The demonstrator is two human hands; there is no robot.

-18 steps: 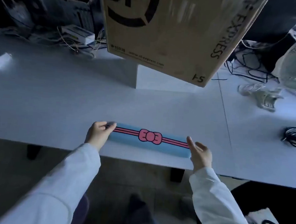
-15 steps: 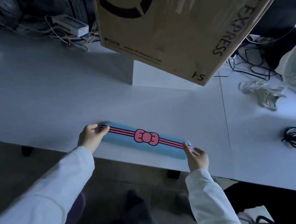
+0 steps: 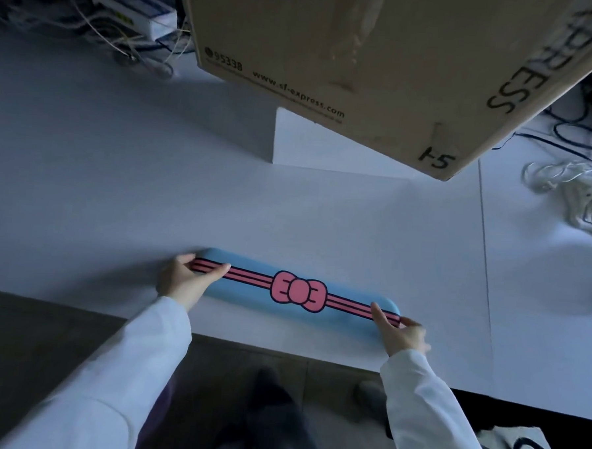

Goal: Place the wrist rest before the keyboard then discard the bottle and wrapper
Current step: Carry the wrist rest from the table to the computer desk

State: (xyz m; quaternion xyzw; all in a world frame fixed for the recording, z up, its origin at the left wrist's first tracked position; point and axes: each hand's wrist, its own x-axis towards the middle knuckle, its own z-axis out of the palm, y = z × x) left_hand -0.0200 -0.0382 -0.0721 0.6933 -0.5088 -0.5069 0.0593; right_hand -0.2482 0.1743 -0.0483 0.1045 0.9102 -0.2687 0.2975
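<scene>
A long blue wrist rest (image 3: 250, 292) with pink stripes and a pink bow lies flat near the front edge of the white table (image 3: 118, 187). My left hand (image 3: 185, 280) grips its left end, thumb on top. At the other end my right hand (image 3: 397, 332) pinches the right tip. A crumpled clear plastic wrapper (image 3: 574, 194) lies at the far right of the table. No keyboard or bottle shows in this view.
A large cardboard box (image 3: 382, 50) hangs over the back middle of the table. Tangled cables and a small white device (image 3: 134, 13) sit at the back left, black cables (image 3: 573, 132) at the back right. The floor and my shoes show below the table edge.
The view has moved in closer and tilted down. Both hands still hold the wrist rest's ends; it has shifted slightly away from the front edge.
</scene>
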